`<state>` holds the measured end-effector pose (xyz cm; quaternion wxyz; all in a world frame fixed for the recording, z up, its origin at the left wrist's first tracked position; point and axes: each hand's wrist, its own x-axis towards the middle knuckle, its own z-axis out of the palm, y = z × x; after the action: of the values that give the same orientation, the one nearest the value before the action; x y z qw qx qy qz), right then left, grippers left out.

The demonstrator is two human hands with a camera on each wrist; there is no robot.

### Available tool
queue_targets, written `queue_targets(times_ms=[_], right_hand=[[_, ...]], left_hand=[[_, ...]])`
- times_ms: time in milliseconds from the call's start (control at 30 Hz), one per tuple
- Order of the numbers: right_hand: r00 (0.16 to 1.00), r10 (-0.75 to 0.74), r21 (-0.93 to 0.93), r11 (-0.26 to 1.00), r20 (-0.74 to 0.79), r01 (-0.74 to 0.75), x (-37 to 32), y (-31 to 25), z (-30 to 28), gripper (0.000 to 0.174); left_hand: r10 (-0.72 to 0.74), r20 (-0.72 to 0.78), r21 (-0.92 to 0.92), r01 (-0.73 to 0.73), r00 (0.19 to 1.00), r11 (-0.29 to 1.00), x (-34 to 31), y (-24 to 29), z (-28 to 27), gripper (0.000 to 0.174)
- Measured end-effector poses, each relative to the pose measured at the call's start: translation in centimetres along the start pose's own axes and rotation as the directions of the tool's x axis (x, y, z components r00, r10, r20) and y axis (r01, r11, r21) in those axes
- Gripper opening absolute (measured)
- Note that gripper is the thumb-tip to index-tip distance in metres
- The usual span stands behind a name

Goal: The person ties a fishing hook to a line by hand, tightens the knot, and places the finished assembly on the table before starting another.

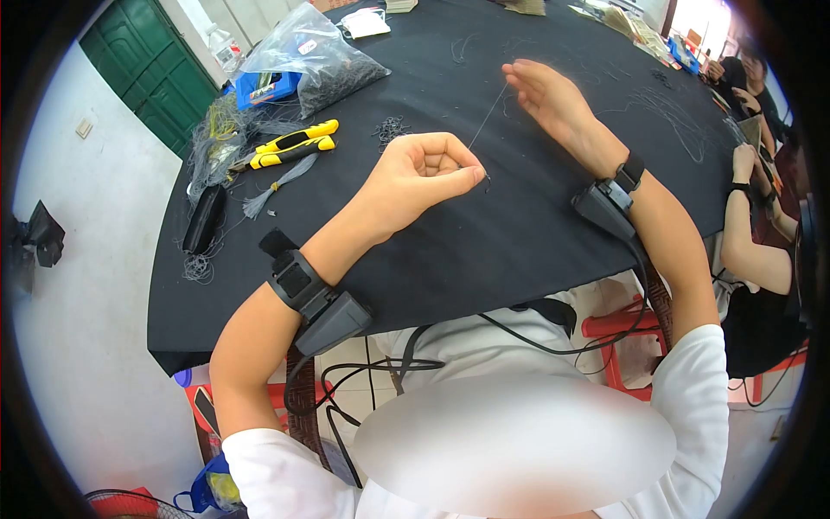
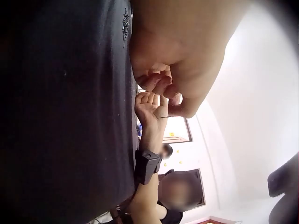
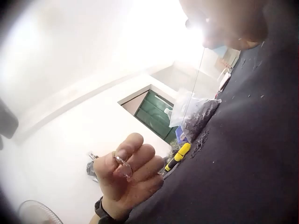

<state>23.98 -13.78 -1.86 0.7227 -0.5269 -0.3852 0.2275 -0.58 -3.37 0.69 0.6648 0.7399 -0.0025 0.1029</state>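
In the head view my left hand [image 1: 424, 177] pinches a small fish hook [image 1: 487, 183] between thumb and forefinger, its other fingers curled in. The hook's shiny bend [image 3: 124, 167] shows at the thumb in the right wrist view. From this hand a thin fishing line [image 1: 489, 118] runs straight up to the right hand [image 1: 558, 112], which holds it at the fingertips, fingers close together. The right hand is raised farther over the table, palm turned toward the left hand. Beyond the left hand lies a small pile of dark hooks [image 1: 391, 130].
A black cloth covers the table [image 1: 519, 251]. At left lie yellow-black pliers [image 1: 298, 145], a bundle of cut line [image 1: 278, 186] and tangled line [image 1: 212, 143]. Behind stands a clear bag [image 1: 333, 73] of dark small pieces. Loose line [image 1: 674, 121] lies at right, near other people.
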Motion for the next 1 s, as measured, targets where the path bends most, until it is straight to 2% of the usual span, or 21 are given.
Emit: queue_targets(times_ms=[67,167,267,367,433,467,567,667,733,1000], right_hand=[[1.0,0.019,0.053,0.998,-0.012,-0.019,-0.4,-0.4,0.4,0.021],[0.971,-0.091,-0.068,0.992,0.221,0.108,-0.5,-0.2,0.3,0.028],[0.991,0.095,-0.055,0.994,0.099,-0.09,-2.4,-3.4,4.2,0.026],[0.988,-0.01,-0.218,0.975,0.151,0.043,-3.2,-3.8,5.4,0.028],[0.972,-0.068,-0.237,0.964,0.227,0.123,-3.5,-3.7,5.8,0.024],[0.96,-0.096,-0.245,0.956,0.265,0.163,-3.7,-3.7,6.0,0.023],[0.917,-0.108,-0.182,0.965,0.384,0.19,-4.7,-4.1,7.0,0.011],[0.892,-0.11,-0.245,0.94,0.439,0.236,-5.2,-4.4,7.4,0.009],[0.859,-0.164,-0.285,0.899,0.485,0.332,-5.2,-4.2,7.3,0.008],[0.842,-0.175,-0.296,0.883,0.511,0.363,-5.1,-3.7,7.2,0.007]], left_hand=[[0.013,-0.023,0.058,-0.012,1.0,0.998,0.1,-0.2,-0.2,0.009],[0.088,-0.083,0.196,-0.071,0.993,0.978,0.3,-0.2,-0.7,0.008],[0.179,-0.114,0.307,-0.137,0.977,0.942,0.3,0.5,-1.3,0.006],[0.298,-0.152,0.448,-0.203,0.942,0.871,0.2,0.9,-1.9,0.005],[0.38,-0.157,0.521,-0.251,0.912,0.816,0.3,1.0,-2.3,0.006],[0.436,-0.21,0.523,-0.276,0.875,0.806,0.6,0.8,-2.4,0.008],[0.588,-0.19,0.59,-0.387,0.786,0.708,1.0,0.6,-2.7,0.008],[0.64,-0.12,0.676,-0.41,0.759,0.613,1.0,0.9,-2.8,0.008],[0.616,-0.133,0.711,-0.358,0.777,0.605,0.4,1.6,-2.3,0.008],[0.601,-0.108,0.734,-0.345,0.792,0.586,0.3,1.8,-2.1,0.007]])
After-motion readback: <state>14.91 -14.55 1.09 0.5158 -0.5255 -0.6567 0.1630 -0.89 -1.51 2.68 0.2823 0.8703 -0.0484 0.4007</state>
